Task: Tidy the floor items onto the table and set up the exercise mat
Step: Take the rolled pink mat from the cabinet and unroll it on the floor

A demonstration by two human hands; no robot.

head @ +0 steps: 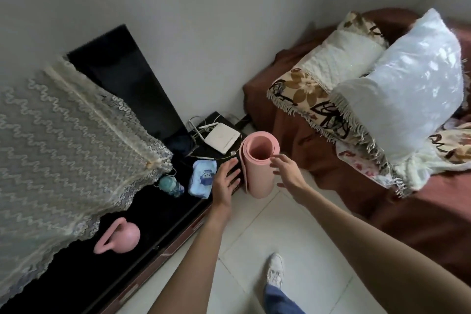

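A big bed point(331, 140) with a brown cover fills the right side of the room. A white pillow point(407, 99) and a flowered blanket point(305, 92) lie on it. On the left stands a long black counter point(163, 211). A lacy cream cloth point(58, 135) covers a tall thing on the counter, and a dark flat screen point(122, 76) leans at the wall behind it. The floor point(293, 250) has pale tiles.

The pink exercise mat point(257, 168) is rolled up. It stands upright on the floor, in the gap between the end of the counter and the bed. You can look down into its open top.

The left hand point(225, 183) is just left of the mat, over the edge of the counter. Its fingers point(228, 167) are straight and spread apart, and they hold nothing. The right hand point(288, 172) is at the mat's right side near the top. Its fingers are loose and apart. The tips are very near the rim, but it is hard to tell if they touch.

On the counter lie a pink kettlebell point(119, 237), a white box with wires point(223, 141), a small blue towel point(202, 178) and a little green bottle point(170, 185). A white shoe point(275, 270) stands on the tiles below.
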